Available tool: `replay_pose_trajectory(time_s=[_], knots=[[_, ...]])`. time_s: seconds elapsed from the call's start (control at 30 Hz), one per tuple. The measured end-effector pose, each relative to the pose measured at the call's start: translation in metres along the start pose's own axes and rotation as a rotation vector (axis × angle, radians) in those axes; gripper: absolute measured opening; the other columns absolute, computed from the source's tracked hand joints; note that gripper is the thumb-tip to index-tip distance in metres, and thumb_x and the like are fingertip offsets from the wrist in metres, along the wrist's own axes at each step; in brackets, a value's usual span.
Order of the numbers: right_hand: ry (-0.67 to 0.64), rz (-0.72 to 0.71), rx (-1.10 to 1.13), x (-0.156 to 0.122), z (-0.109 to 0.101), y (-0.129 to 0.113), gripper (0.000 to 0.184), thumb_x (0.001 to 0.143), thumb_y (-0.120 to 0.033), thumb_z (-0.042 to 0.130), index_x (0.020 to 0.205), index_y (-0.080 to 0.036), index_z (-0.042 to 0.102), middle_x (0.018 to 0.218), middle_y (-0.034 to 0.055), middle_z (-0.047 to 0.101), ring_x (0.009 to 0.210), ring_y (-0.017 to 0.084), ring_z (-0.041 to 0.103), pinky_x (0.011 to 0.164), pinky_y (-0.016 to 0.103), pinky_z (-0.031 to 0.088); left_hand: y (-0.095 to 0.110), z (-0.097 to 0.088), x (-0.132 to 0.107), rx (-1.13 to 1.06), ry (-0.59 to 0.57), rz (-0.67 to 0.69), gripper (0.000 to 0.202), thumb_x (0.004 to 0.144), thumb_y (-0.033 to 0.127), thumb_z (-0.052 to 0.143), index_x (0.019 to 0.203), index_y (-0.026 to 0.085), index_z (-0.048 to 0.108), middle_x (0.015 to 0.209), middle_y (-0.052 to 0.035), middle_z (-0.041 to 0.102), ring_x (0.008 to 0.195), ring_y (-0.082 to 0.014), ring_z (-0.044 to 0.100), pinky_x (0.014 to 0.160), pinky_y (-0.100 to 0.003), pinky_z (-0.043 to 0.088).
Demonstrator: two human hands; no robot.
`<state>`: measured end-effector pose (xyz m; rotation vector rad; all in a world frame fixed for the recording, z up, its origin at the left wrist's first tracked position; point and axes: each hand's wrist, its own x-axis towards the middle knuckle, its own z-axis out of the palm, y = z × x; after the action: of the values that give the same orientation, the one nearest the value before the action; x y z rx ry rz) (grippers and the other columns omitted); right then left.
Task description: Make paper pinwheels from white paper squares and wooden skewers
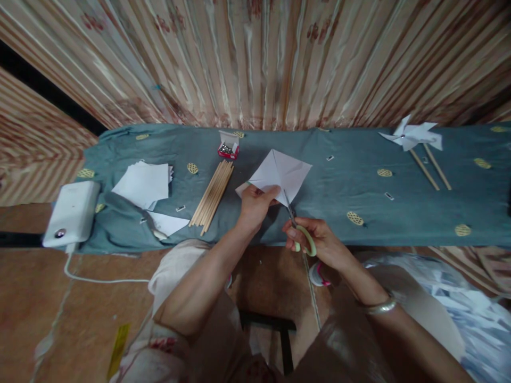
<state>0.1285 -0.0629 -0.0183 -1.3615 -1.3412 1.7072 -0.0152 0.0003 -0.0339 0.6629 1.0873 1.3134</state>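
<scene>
My left hand [255, 205] pinches a square sheet of white paper [293, 171] with creases meeting near its middle, thumb on top. In my right hand [313, 234] is a pair of scissors [307, 244] with light green handles. Their blades meet the paper at its near corner, pointing in toward the centre. Part of the paper's left side is covered by my left fingers. Left of the paper lies a bundle of thin wooden sticks [212, 196], and behind the sticks stands a small open red and white box [229, 146] of shiny metal pieces.
A pile of white paper sheets [146, 181] lies on the left of the cloth-covered table [339, 186]. A white power bank [74, 213] with a cable sits at the left end. White paper pinwheels [415, 135] on sticks lie far right. A pleated curtain [259, 64] hangs behind.
</scene>
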Motion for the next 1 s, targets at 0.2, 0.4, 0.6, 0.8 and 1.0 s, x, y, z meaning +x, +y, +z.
replay_pose_trajectory(time_s=[0.2,0.4,0.6,0.8,1.0], knots=[[-0.006,-0.014,0.0,-0.0004,-0.0013,0.0032,0.042,0.069,-0.058,0.07,0.075,-0.018,0.064,0.058,-0.0007,0.062,0.049,0.01,0.054,0.042,0.02,0.04,-0.0009,-0.0002,-0.0002,-0.017,-0.007,-0.007,0.024,0.056,0.023,0.075,0.077,0.016,0.065,0.074,-0.0011,0.069,0.066,-0.0161,0.064,0.061,-0.028,0.053],[-0.005,-0.013,0.007,-0.0007,-0.0006,0.0025,0.042,0.068,-0.058,0.071,0.073,-0.018,0.063,0.057,-0.0012,0.061,0.05,0.009,0.052,0.044,0.019,0.04,-0.0014,-0.0003,0.0004,-0.02,-0.01,-0.008,0.025,0.055,0.023,0.075,0.078,0.016,0.065,0.076,-0.0009,0.069,0.067,-0.0155,0.063,0.06,-0.027,0.053],[-0.002,-0.011,0.033,0.0,0.0004,0.0028,0.041,0.067,-0.058,0.073,0.071,-0.018,0.062,0.056,-0.0017,0.06,0.049,0.009,0.052,0.044,0.02,0.04,0.0001,0.0003,-0.0002,-0.014,-0.003,-0.017,0.023,0.056,0.023,0.074,0.077,0.016,0.065,0.076,-0.0006,0.069,0.067,-0.0152,0.063,0.06,-0.026,0.053],[-0.008,-0.013,0.065,0.0011,-0.0005,0.0087,0.038,0.068,-0.054,0.074,0.072,-0.018,0.063,0.057,-0.0022,0.06,0.049,0.009,0.053,0.046,0.02,0.042,0.0006,0.0006,0.0004,-0.021,-0.001,-0.014,0.022,0.055,0.022,0.075,0.073,0.016,0.064,0.072,-0.0002,0.068,0.065,-0.0148,0.063,0.059,-0.026,0.053],[0.014,0.002,0.08,0.0014,0.0003,0.009,0.036,0.064,-0.051,0.077,0.07,-0.019,0.063,0.056,-0.0025,0.061,0.049,0.009,0.053,0.045,0.019,0.042,0.0011,0.0009,0.0011,-0.003,0.014,-0.025,0.023,0.056,0.022,0.074,0.075,0.016,0.065,0.074,-0.0008,0.069,0.066,-0.0147,0.063,0.059,-0.025,0.052]])
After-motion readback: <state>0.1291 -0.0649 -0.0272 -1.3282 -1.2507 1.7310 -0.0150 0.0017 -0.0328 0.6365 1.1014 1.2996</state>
